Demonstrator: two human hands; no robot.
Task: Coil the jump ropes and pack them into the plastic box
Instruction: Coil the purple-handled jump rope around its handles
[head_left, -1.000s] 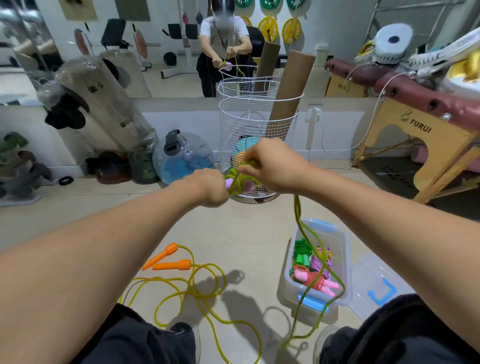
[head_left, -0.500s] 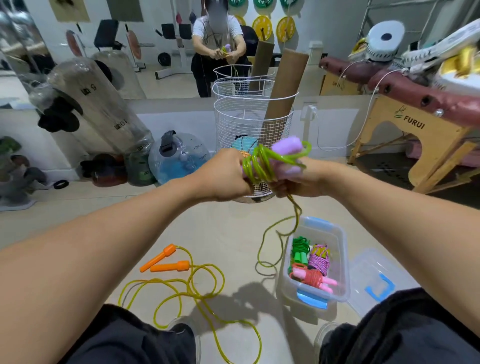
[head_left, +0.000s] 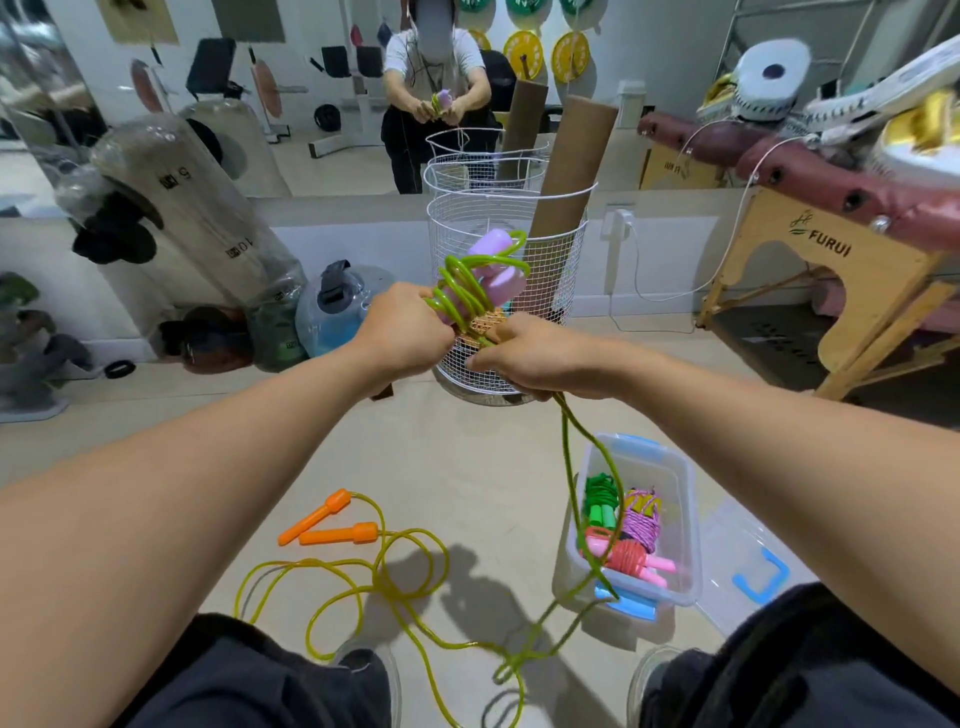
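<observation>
My left hand (head_left: 402, 332) grips the two lilac handles (head_left: 496, 265) of a green jump rope, with several green turns (head_left: 457, 293) wound round them. My right hand (head_left: 524, 358) holds the rope's free length (head_left: 569, 457), which hangs down past the clear plastic box (head_left: 685, 499) to the floor. In the box lie a green coil (head_left: 600, 493), a purple coil (head_left: 644, 519) and a red coil with pink handles (head_left: 636, 561). A yellow rope with orange handles (head_left: 337, 530) sprawls loose on the floor at the left.
The box lid (head_left: 753, 561) with a blue latch lies right of the box. A white wire basket (head_left: 550, 291) with cardboard tubes stands just beyond my hands. A wooden massage table (head_left: 831, 260) is at the right, water bags (head_left: 332, 306) at the left, a mirror behind.
My right hand came off the handle bundle and dropped lower, drawing the rope's free length downward. Another green turn lies round the lilac handles, which now stick up above my left hand.
</observation>
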